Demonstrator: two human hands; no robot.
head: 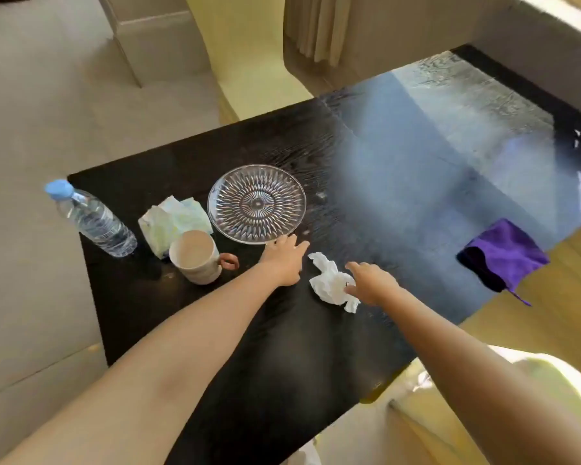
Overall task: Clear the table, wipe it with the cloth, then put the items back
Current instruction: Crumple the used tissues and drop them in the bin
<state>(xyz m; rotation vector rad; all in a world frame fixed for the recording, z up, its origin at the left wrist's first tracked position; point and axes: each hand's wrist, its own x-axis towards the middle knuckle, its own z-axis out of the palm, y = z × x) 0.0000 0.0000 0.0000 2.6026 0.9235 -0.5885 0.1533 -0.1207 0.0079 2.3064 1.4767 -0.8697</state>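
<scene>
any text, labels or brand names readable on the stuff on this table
Nothing here reads legibly.
Clear plastic water bottle with the blue cap: its label carries print, too blurred and small to read.
Crumpled pale green and white packet: faint pattern, no readable words.
Cream mug with the brown handle, cut-glass plate, white crumpled tissue and purple cloth: no text visible.

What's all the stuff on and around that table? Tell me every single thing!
Table: one, black, shiny, fills the middle.
Water bottle: one, clear with a blue cap, table's left edge.
Tissue pack: one, white and pale green, between bottle and plate.
Mug: one, cream with a brownish handle, in front of the pack.
Glass plate: one, clear, patterned, behind the hands.
Crumpled tissue: one, white, between the hands.
Cloth: one, purple, right edge.
Left hand: open, at the plate's rim.
Right hand: open, touching the tissue.
</scene>
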